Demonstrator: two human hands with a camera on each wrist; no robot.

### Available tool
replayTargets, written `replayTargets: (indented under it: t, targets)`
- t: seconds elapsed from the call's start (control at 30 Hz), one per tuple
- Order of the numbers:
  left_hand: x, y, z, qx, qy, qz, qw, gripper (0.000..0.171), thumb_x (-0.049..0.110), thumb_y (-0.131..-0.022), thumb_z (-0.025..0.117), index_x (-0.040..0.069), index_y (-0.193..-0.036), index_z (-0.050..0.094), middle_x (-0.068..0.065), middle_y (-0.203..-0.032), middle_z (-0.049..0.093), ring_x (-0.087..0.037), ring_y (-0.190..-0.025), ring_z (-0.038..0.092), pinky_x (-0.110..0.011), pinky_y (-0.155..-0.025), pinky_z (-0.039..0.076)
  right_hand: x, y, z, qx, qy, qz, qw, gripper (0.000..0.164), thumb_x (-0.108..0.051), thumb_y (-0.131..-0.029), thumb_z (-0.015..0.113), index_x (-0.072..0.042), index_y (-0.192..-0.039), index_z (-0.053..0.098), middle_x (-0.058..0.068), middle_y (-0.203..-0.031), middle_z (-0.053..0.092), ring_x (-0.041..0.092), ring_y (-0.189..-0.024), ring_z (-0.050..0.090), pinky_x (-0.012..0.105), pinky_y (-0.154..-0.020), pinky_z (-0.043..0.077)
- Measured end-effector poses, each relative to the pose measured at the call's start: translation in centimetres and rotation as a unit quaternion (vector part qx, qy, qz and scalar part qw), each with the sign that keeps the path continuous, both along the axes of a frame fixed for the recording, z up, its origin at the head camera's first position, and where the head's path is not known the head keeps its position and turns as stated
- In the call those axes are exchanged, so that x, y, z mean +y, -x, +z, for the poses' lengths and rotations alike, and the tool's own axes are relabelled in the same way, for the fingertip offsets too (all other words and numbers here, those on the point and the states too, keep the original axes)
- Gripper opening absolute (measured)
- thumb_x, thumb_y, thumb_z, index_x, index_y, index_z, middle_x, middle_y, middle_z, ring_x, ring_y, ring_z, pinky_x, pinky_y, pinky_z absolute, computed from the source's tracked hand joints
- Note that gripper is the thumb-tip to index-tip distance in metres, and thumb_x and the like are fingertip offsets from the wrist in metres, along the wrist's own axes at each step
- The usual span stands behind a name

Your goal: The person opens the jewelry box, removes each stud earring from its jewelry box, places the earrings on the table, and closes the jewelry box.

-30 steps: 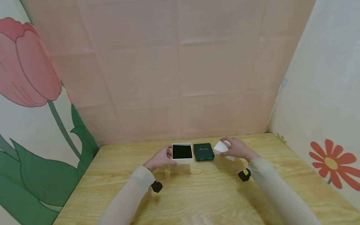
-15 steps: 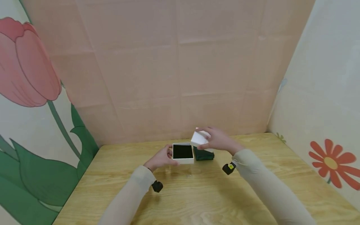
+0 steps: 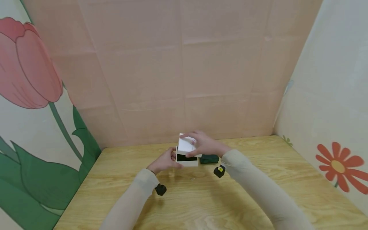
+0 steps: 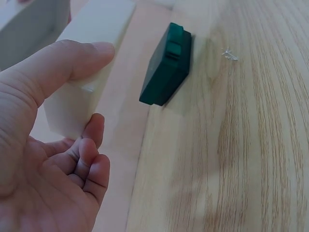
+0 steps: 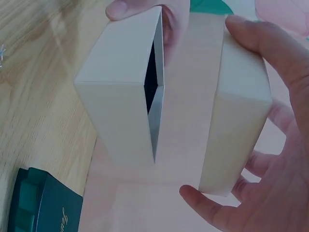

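My left hand (image 3: 165,162) grips the left side of a white box base (image 3: 189,163) with a dark lining, its thumb along the front wall in the left wrist view. Above that base, my right hand (image 3: 205,144) holds the white box lid (image 3: 185,145) between thumb and fingers. The right wrist view shows a gap between the lid (image 5: 236,130) and the base (image 5: 116,116). Just right of the base lies a dark green jewelry box (image 3: 209,159), partly covered by my right hand and wrist in the head view. Gold lettering shows on its top (image 5: 63,212).
A small clear, glittering item (image 4: 230,54) lies on the wooden table (image 3: 187,204) in front of the boxes. Behind the table rises a pink cloth backdrop (image 3: 184,80). Walls printed with flowers stand at both sides.
My right hand has carried the white lid leftward, from right of the green box, across it, to above the white base. The left hand and base have stayed nearly still.
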State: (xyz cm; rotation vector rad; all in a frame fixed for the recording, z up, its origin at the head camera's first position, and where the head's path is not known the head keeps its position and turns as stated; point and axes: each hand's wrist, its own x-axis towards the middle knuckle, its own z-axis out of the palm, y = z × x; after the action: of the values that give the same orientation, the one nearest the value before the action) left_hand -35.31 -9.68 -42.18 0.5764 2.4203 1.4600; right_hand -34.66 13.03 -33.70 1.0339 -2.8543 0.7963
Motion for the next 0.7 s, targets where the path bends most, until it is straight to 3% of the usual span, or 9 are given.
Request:
replayTargets:
  t: [0.27, 0.5, 0.7]
  targets:
    - [0.0, -0.1, 0.2, -0.001, 0.019, 0.001, 0.9998, 0.09, 0.024, -0.074, 0.084, 0.004, -0.144, 0.031, -0.006, -0.103, 0.051, -0.017, -0.089, 0.044, -0.031, -0.075, 0.04, -0.5, 0.4, -0.4, -0.026, -0.016, 0.025, 0.999, 0.077, -0.041, -0.072, 0.084, -0.029, -0.14, 0.051, 0.011, -0.144, 0.041, 0.027, -0.119, 0.043, 0.044, -0.09, 0.042]
    - [0.1, -0.1, 0.4, -0.002, 0.009, -0.008, 0.9999, 0.09, 0.023, -0.073, 0.084, 0.004, -0.143, 0.032, -0.007, -0.103, 0.053, -0.018, -0.088, 0.045, -0.031, -0.074, 0.041, -0.7, 1.0, -1.4, -0.02, -0.035, 0.041, 0.998, 0.076, -0.04, -0.072, 0.084, -0.026, -0.139, 0.052, 0.011, -0.143, 0.044, 0.027, -0.117, 0.046, 0.04, -0.085, 0.043]
    - [0.2, -0.3, 0.5, -0.005, 0.006, -0.011, 0.9999, 0.088, 0.024, -0.075, 0.084, 0.004, -0.143, 0.031, -0.009, -0.105, 0.054, -0.019, -0.089, 0.046, -0.032, -0.076, 0.041, -0.7, 1.1, -2.2, -0.012, -0.042, 0.053, 0.998, 0.075, -0.039, -0.074, 0.083, -0.024, -0.14, 0.051, 0.01, -0.143, 0.044, 0.029, -0.123, 0.043, 0.045, -0.09, 0.042]
